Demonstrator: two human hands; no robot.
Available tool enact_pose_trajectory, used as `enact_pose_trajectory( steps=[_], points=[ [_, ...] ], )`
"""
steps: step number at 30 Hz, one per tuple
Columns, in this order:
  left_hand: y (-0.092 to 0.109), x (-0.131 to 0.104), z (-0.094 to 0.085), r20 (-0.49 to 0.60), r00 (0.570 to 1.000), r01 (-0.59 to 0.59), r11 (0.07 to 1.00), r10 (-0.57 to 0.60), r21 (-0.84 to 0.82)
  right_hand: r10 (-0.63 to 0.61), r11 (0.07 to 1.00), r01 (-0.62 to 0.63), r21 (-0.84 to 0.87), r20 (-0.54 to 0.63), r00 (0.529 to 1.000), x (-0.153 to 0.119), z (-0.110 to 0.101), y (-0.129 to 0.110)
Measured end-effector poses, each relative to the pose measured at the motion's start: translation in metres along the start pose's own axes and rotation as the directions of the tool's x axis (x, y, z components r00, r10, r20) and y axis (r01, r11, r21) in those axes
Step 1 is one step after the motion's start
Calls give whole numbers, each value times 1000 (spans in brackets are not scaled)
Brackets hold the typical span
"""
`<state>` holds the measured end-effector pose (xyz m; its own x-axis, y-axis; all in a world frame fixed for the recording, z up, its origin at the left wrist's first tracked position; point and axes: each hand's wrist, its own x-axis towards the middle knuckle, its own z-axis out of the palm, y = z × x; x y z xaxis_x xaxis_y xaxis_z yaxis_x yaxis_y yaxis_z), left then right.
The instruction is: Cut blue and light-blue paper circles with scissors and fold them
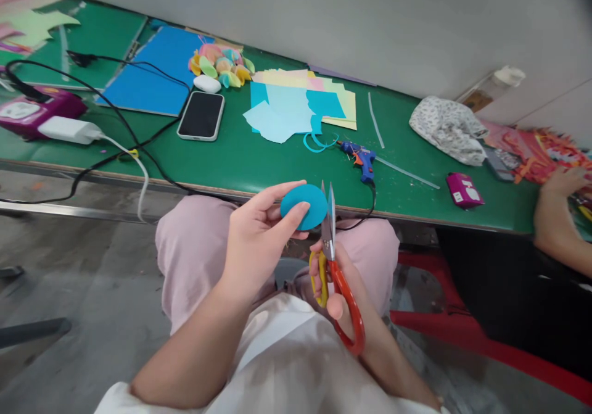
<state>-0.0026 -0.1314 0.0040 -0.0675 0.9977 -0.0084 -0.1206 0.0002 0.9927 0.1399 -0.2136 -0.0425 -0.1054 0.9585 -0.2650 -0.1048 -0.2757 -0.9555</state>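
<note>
Between the thumb and fingers of my left hand [263,235] is a round blue paper disc [314,209], held flat above my lap. My right hand [345,272] grips scissors [331,229] with one red and one yellow handle. Their blades point up and stand slightly apart, close to the disc's right edge; whether they touch it I cannot tell. Thin curled blue paper strips [314,145] lie on the green table [277,170], below a pile of coloured paper sheets [289,108].
A blue glue gun [363,160] with its cord lies right of the strips. Left are a phone [201,116], a paper flower bundle [221,64] and a purple power strip [39,113] with cables. At right are a small purple pack [464,190] and another person's hand [562,186].
</note>
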Motion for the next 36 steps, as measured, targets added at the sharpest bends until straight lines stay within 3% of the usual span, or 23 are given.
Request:
enact_pose_trajectory(
  steps=[20, 27, 36],
  points=[
    [5, 0, -2, 10, 1000, 4, 997, -5, 71, 17, 998, -17, 67, 4, 1000, -2, -2, 6],
    [7, 2, -1, -2, 1000, 8, 996, -8, 85, 95, 991, -92, 101, -33, 995, -1, 3, -1],
    [8, 2, -2, -3, 1000, 4, 998, -3, 60, 75, 993, -70, 95, -50, 996, -3, 5, -7]
  ],
)
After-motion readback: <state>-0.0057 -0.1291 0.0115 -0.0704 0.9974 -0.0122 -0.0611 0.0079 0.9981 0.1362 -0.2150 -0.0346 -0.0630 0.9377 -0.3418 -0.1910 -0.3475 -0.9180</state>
